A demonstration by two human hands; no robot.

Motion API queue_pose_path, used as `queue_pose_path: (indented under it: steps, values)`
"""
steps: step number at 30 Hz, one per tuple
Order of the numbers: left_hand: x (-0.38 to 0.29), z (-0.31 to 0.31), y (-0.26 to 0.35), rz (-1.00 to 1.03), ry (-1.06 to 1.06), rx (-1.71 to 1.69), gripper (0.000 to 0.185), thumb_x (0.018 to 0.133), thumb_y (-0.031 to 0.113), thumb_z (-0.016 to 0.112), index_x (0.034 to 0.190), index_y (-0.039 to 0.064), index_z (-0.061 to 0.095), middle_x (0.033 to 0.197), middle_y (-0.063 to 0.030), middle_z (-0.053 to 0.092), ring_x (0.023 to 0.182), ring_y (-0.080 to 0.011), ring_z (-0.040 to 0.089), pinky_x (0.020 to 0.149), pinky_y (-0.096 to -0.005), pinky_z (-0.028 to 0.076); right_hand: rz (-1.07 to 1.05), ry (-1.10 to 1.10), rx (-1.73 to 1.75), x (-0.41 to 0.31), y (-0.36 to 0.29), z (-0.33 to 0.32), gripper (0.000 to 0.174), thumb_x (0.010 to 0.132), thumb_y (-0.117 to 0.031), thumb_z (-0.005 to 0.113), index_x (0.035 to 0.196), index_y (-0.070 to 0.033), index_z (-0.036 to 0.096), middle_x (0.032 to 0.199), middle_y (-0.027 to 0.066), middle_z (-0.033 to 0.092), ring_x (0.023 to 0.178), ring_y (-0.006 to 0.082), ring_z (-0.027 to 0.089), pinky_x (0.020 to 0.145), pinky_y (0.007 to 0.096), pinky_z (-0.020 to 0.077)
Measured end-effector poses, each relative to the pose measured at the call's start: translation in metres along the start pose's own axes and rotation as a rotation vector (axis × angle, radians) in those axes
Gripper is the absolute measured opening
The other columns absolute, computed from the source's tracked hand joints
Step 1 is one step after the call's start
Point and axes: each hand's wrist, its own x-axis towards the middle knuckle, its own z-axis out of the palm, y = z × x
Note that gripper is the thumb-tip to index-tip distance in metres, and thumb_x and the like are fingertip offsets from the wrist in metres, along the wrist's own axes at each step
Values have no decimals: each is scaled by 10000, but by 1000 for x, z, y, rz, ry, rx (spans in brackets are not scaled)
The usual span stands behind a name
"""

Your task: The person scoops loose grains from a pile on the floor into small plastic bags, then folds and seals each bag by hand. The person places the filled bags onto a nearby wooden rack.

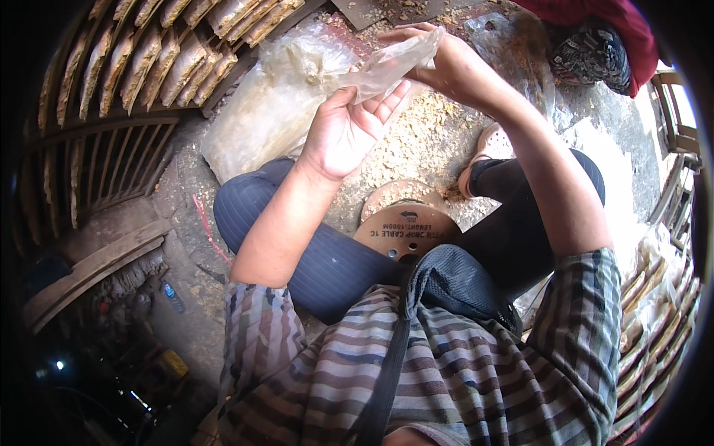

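A clear plastic bag or sheet [390,64] stretches between my two hands above the crumb-strewn floor. My left hand [348,125], palm up, pinches its lower edge between thumb and fingers. Higher and to the right, my right hand [443,61] has the other end at the thumb side, its fingers pointing left and partly hidden by the film. Behind my left hand lies a large, bulging clear plastic sack [268,111] with its top gathered. Pale yellowish crumbs [413,134] cover the floor below my hands. A cable reel [410,226] with printed flanges stands between my legs.
Wooden racks hold rows of pale slabs [184,67] at the upper left. More stacked slabs [652,323] are at the lower right. Another person's patterned head covering [594,58] and red sleeve show at the upper right, near crumpled plastic [513,50]. A plastic bottle [173,296] lies left.
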Motion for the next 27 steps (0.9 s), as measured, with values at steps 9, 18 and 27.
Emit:
queue_pose_path:
  steps: [9,18,27]
  values:
    - [-20,13,17,1078,-50,1558,531,908,377,640,1239,-5,478,1188,-204,616,1082,-262,607,946,-356,459,62,-77,325,19,-15,-1,377,982,-355,564,844,-31,699,805,25,684,833,113,614,781,294,473]
    - [-8,19,40,665,41,1077,268,908,154,686,1125,24,596,900,-45,694,725,-91,655,644,-216,528,81,-351,406,19,-32,-9,267,967,-262,573,976,-11,663,782,16,684,793,70,611,749,248,471]
    - [-4,11,26,598,40,1145,173,917,103,659,1069,23,639,871,-40,697,702,-80,641,581,-218,508,-113,6,455,25,-29,-2,733,840,-346,729,1451,-103,403,1345,129,544,1250,229,509,1068,364,407]
